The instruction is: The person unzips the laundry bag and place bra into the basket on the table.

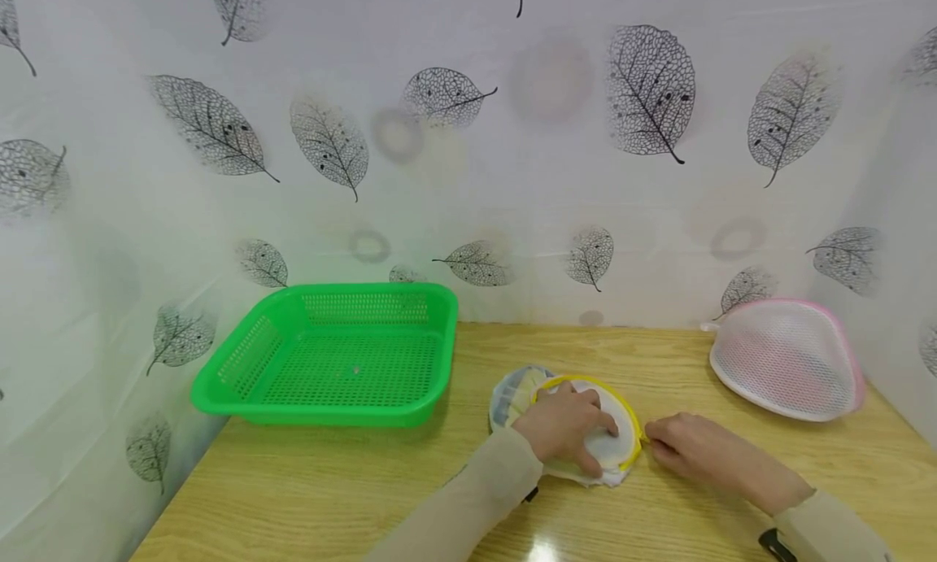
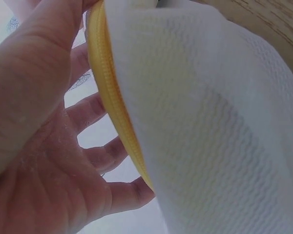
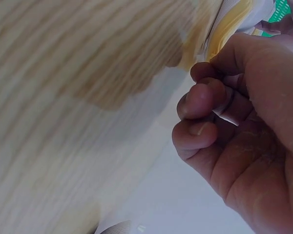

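Leaf-printed sheeting (image 1: 549, 180) is hung behind a wood-grain table (image 1: 307, 489), on which a white mesh laundry bag (image 1: 609, 446) with a yellow zip (image 2: 110, 92) is laid, right of a green perforated basket (image 1: 307, 416). The bag is pressed by the left hand (image 1: 567, 428), its fingers spread; the zip's end is pinched by the right hand (image 1: 695, 448), its fingers curled. Farther right, a pink-edged mesh bag (image 1: 786, 363) is seen.

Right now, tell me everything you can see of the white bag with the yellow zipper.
The bag is white, fabric-like mesh with a yellow zipper curving along its edge. Pale yellow shows through. It lies on the table, right of the green basket. The left hand rests on it; the right hand pinches at the zipper's right side.
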{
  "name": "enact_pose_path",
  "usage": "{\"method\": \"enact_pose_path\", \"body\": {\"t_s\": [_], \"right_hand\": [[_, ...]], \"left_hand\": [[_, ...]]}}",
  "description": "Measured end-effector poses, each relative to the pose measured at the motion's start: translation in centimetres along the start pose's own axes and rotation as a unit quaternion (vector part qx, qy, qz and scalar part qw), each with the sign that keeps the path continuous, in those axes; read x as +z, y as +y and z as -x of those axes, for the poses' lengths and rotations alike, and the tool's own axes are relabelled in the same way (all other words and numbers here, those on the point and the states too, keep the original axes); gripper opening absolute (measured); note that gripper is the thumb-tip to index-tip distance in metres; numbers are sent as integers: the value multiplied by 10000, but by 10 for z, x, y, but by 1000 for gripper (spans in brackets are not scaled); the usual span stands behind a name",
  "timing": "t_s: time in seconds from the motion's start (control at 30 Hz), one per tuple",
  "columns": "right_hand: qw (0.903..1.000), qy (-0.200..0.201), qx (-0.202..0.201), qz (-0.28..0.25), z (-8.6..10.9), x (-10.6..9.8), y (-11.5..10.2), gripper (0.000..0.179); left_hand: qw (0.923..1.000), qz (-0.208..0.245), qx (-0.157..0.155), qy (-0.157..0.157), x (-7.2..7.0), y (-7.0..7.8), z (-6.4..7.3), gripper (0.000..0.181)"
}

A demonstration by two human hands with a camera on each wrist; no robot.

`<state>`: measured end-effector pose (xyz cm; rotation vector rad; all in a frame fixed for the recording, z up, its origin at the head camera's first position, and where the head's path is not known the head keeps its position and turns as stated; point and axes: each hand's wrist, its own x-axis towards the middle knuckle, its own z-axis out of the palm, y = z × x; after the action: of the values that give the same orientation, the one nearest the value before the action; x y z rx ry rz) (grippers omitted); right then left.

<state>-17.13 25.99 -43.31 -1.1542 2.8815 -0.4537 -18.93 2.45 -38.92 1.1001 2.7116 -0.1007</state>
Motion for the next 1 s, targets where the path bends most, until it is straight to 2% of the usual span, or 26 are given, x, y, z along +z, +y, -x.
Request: {"method": "enact_pose_path", "body": {"t_s": [0.27,0.53,1.0], "right_hand": [[10000,24,-27,-6,1,1,0,31],[9993,285,-197,124,1,2,-1,34],[10000,-4,-9,93,0,-1,-6,31]], "left_hand": [[10000,-44,31,36,0,0,1,55],[10000,28,58,62,2,-1,1,54],[9999,115,12,49,2,-2,0,54]]}}
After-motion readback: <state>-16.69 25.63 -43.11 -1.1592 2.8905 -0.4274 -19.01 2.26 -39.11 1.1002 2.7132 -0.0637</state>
